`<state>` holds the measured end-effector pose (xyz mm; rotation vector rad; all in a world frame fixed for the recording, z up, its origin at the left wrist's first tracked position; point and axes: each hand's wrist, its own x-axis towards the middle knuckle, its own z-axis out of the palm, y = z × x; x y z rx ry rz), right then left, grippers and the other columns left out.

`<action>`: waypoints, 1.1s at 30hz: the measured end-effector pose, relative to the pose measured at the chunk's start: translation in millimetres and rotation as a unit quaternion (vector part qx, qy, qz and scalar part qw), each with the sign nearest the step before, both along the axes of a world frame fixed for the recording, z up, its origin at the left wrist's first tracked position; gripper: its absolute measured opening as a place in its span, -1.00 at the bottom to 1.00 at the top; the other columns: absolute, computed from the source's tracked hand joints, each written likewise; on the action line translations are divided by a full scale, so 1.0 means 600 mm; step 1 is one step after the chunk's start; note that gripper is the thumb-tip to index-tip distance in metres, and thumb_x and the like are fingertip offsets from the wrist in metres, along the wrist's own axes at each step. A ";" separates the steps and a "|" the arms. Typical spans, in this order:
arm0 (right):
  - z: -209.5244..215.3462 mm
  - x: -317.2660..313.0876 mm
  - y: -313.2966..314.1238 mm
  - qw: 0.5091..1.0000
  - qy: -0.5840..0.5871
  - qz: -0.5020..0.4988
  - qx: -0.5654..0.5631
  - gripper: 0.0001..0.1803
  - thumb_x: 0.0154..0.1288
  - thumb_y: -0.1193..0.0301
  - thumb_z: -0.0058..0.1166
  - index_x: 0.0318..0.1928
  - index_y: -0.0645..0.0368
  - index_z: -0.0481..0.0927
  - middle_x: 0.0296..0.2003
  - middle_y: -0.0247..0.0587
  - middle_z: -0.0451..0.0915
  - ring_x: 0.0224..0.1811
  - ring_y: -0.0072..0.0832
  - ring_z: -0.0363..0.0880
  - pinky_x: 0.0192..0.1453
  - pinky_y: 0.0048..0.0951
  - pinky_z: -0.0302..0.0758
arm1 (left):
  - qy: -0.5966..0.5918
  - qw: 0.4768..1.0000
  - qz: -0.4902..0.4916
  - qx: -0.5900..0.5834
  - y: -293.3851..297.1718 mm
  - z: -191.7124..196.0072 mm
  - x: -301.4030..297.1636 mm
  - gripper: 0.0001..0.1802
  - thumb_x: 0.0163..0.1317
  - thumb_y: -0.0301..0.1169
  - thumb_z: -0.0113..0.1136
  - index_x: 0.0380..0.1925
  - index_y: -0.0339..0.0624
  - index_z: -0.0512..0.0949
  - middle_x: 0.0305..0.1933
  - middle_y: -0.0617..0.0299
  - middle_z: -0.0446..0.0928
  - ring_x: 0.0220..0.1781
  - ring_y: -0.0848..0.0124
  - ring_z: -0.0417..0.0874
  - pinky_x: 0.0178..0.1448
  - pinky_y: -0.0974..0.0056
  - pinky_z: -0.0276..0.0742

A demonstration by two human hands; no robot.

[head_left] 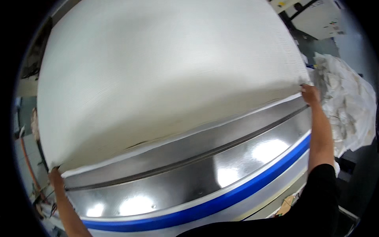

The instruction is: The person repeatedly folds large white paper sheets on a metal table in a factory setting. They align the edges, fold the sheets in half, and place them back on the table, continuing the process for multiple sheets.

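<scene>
A wide white fabric sheet (169,59) lies spread out before me, with faint wrinkles toward its right side. My left hand (57,177) is closed on the sheet's near left corner. At the near right corner, my right hand (311,94) grips the same sheet, its arm stretched out in a black sleeve. Between the two hands the near edge runs nearly straight, slanting up to the right, with a brighter white strip along it. A small dark crease shows near the middle of that edge. My fingertips are partly hidden at both corners.
In front of the sheet runs a shiny metal surface (181,173) with a dark groove (189,162) across it. A blue band (189,211) follows its front edge. Crumpled white material (347,106) is heaped at the right. An orange hose (28,162) hangs at the left.
</scene>
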<state>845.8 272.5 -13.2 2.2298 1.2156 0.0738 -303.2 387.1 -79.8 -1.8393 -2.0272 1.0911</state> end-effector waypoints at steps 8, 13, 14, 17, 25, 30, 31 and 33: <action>0.129 0.024 -0.010 0.991 0.062 0.114 0.040 -0.65 0.09 0.48 0.06 -0.05 0.00 0.60 -0.17 -0.10 0.63 -0.08 -0.11 0.57 0.01 -0.15 0.47 | 0.001 0.998 -0.012 0.068 -0.061 0.225 0.023 -0.64 0.25 -0.50 -0.05 0.00 0.12 0.52 -0.03 0.17 0.57 0.07 0.19 0.53 0.29 0.07 0.28; 0.235 0.045 -0.127 0.989 0.050 0.137 0.021 -0.62 0.07 0.47 0.04 -0.03 0.04 0.58 -0.18 -0.02 0.62 -0.09 -0.07 0.56 0.04 -0.12 0.44 | -0.080 0.997 -0.011 0.006 -0.103 0.312 0.079 -0.59 0.10 -0.60 -0.10 -0.10 0.02 0.58 -0.08 0.14 0.61 0.02 0.10 0.55 0.30 0.05 0.25; 0.234 0.037 -0.148 0.990 0.057 0.131 0.005 -0.62 0.07 0.47 0.04 -0.03 0.04 0.58 -0.19 -0.02 0.62 -0.09 -0.07 0.56 0.03 -0.12 0.44 | -0.071 0.997 -0.033 -0.004 -0.135 0.313 0.043 -0.57 0.05 -0.61 -0.09 -0.11 0.00 0.59 -0.10 0.14 0.61 -0.04 0.03 0.56 0.23 0.04 0.29; 0.230 0.057 -0.248 0.987 0.036 0.106 -0.117 -0.54 0.03 0.44 0.09 0.04 -0.03 0.55 -0.13 -0.01 0.59 -0.06 -0.08 0.53 0.05 -0.15 0.43 | -0.050 0.991 -0.006 -0.123 -0.226 0.280 0.012 -0.58 0.06 -0.60 -0.09 -0.12 0.01 0.59 -0.11 0.14 0.61 -0.05 0.06 0.57 0.22 0.05 0.30; 0.173 -0.032 -0.419 0.948 0.096 0.151 -0.263 -0.76 0.01 0.42 0.06 -0.26 0.08 0.68 -0.38 -0.07 0.65 -0.27 -0.11 0.61 -0.07 -0.15 0.51 | 0.059 0.912 -0.009 -0.405 -0.448 0.182 0.036 -0.67 0.10 -0.43 0.01 -0.14 0.09 0.63 -0.10 0.30 0.62 0.05 0.29 0.59 0.27 -0.07 0.28; 0.115 -0.020 -0.473 0.926 0.072 0.198 -0.313 -0.83 0.07 0.38 0.01 -0.42 0.09 0.67 -0.44 -0.10 0.63 -0.32 -0.11 0.59 -0.15 -0.16 0.53 | 0.103 0.877 0.027 -0.469 -0.474 0.160 0.068 -0.75 0.15 -0.40 0.02 -0.23 0.02 0.66 -0.10 0.22 0.64 0.00 0.24 0.62 0.07 0.03 0.46; 0.101 -0.023 -0.473 0.920 0.072 0.209 -0.325 -0.83 0.09 0.37 0.00 -0.45 0.09 0.66 -0.46 -0.10 0.62 -0.33 -0.11 0.59 -0.16 -0.15 0.53 | 0.115 0.872 0.037 -0.474 -0.479 0.160 0.066 -0.76 0.16 -0.40 0.03 -0.25 0.01 0.67 -0.10 0.20 0.64 0.00 0.24 0.63 0.02 0.06 0.49; 0.075 0.069 -0.520 0.897 0.028 0.235 -0.373 -0.78 0.13 0.33 -0.04 -0.51 0.08 0.63 -0.45 -0.14 0.63 -0.30 -0.19 0.60 -0.21 -0.18 0.51 | 0.085 0.893 0.034 -0.441 -0.482 0.121 0.056 -0.77 0.18 -0.35 0.03 -0.28 -0.04 0.67 -0.08 0.16 0.64 -0.01 0.23 0.64 -0.05 0.09 0.53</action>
